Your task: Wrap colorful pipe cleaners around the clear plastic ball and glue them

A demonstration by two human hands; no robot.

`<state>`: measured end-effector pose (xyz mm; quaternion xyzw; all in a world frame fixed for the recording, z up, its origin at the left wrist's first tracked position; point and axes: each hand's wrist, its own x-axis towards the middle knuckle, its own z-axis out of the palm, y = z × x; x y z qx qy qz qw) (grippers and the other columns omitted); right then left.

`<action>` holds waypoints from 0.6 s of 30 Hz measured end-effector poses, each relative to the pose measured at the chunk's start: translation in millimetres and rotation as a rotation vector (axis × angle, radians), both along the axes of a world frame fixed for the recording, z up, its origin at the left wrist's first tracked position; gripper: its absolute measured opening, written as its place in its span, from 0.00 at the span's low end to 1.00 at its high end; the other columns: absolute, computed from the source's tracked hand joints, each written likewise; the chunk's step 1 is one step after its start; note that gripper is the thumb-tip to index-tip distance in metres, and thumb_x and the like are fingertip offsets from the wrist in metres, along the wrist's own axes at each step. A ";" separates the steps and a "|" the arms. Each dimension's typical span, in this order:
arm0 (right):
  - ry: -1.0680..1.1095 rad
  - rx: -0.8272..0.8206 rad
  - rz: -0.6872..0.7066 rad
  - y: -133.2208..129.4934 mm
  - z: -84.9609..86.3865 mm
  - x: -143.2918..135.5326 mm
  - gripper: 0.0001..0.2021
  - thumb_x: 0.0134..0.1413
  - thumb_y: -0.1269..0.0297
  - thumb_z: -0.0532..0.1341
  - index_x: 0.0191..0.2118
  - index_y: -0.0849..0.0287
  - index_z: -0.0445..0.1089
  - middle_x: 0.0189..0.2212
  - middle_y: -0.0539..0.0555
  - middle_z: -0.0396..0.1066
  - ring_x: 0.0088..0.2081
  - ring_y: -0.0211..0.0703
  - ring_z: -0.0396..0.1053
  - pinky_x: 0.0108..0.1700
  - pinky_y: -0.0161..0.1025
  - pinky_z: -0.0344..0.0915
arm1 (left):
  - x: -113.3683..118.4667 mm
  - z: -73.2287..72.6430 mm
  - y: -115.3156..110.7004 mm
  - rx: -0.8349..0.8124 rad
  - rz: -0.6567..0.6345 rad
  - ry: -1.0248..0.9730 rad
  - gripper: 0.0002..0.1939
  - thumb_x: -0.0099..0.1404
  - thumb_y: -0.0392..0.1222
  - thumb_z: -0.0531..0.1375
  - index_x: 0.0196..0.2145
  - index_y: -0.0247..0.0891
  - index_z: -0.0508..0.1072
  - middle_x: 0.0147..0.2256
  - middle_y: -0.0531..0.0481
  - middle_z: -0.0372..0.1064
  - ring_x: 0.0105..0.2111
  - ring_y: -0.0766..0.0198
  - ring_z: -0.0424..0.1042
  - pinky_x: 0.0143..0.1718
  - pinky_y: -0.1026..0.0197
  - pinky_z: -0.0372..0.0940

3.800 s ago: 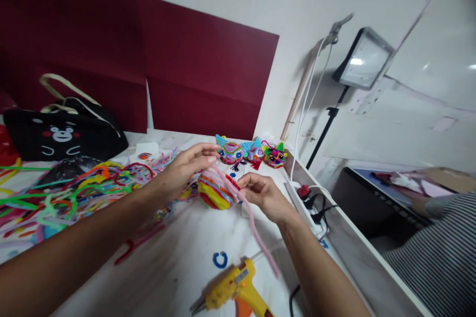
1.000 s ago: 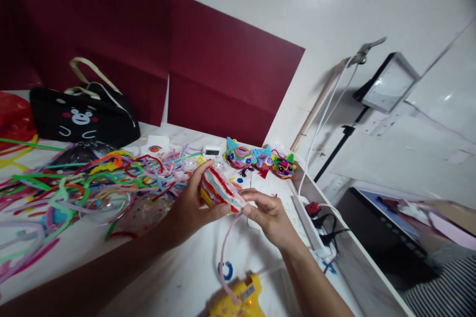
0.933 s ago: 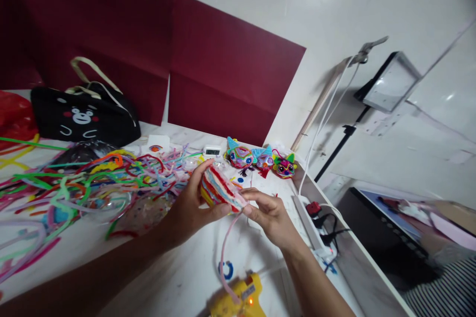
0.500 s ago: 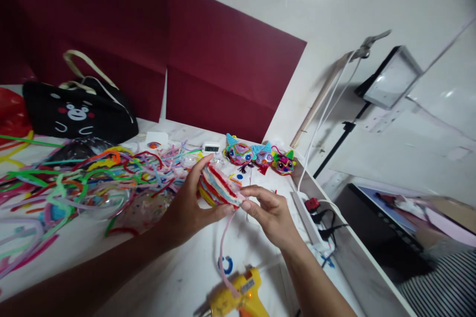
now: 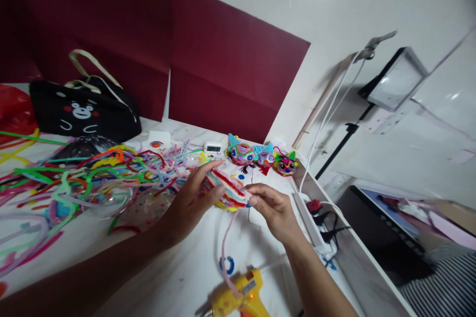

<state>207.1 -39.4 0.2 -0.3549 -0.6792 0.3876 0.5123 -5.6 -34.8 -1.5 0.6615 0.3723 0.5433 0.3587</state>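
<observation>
Between my two hands, above the white table, is a rounded craft piece [image 5: 228, 188] covered in rows of red, white, blue and yellow pipe cleaner. My left hand [image 5: 193, 198] grips its left side, thumb across the front and fingers behind. At the right end, my right hand [image 5: 271, 205] pinches the piece's edge between thumb and fingers. A pink pipe cleaner [image 5: 224, 242] hangs from the piece down to a yellow glue gun [image 5: 238, 294], which lies on the table with a small orange light lit.
Loose pipe cleaners [image 5: 85, 178] are heaped at left, before a black bag [image 5: 82, 114]. Several finished colourful animal heads [image 5: 241, 153] stand at the back near a small digital clock [image 5: 213, 148]. A power strip [image 5: 308, 223] with plugs runs along the right edge. A blue curl [image 5: 229, 265] lies near the glue gun.
My left thumb has moved from the piece's lower edge up onto its front. The piece has turned and tilted slightly flatter. My right hand keeps its pinch.
</observation>
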 end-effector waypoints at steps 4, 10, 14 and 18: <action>0.022 -0.056 0.011 3.4 -2.1 4.9 0.07 0.53 0.56 0.68 0.35 0.52 0.77 0.35 0.51 0.77 0.39 0.45 0.73 0.44 0.41 0.67 | -3.4 -1.1 4.7 -0.080 -0.085 -0.009 0.25 0.64 0.54 0.58 0.55 0.40 0.64 0.49 0.42 0.71 0.50 0.46 0.71 0.53 0.46 0.65; 0.028 -0.118 0.094 5.0 -2.8 9.4 0.07 0.53 0.57 0.68 0.36 0.52 0.78 0.35 0.50 0.77 0.39 0.43 0.72 0.45 0.40 0.66 | -13.8 7.7 7.6 0.037 -0.099 0.100 0.11 0.61 0.51 0.61 0.36 0.42 0.72 0.52 0.44 0.70 0.58 0.45 0.63 0.58 0.48 0.60; -0.025 -0.097 0.111 4.8 -2.2 8.5 0.06 0.55 0.58 0.67 0.38 0.51 0.78 0.36 0.50 0.77 0.39 0.42 0.72 0.45 0.40 0.65 | -17.4 16.6 4.1 -0.009 -0.171 0.233 0.14 0.65 0.51 0.56 0.31 0.39 0.74 0.37 0.47 0.75 0.47 0.50 0.70 0.48 0.54 0.65; -0.023 -0.055 0.100 6.2 0.1 6.7 0.06 0.55 0.61 0.67 0.40 0.51 0.78 0.39 0.52 0.76 0.42 0.44 0.71 0.47 0.41 0.64 | -19.3 17.8 2.9 -0.074 -0.205 0.237 0.15 0.65 0.50 0.56 0.30 0.37 0.74 0.35 0.48 0.74 0.40 0.55 0.71 0.39 0.60 0.64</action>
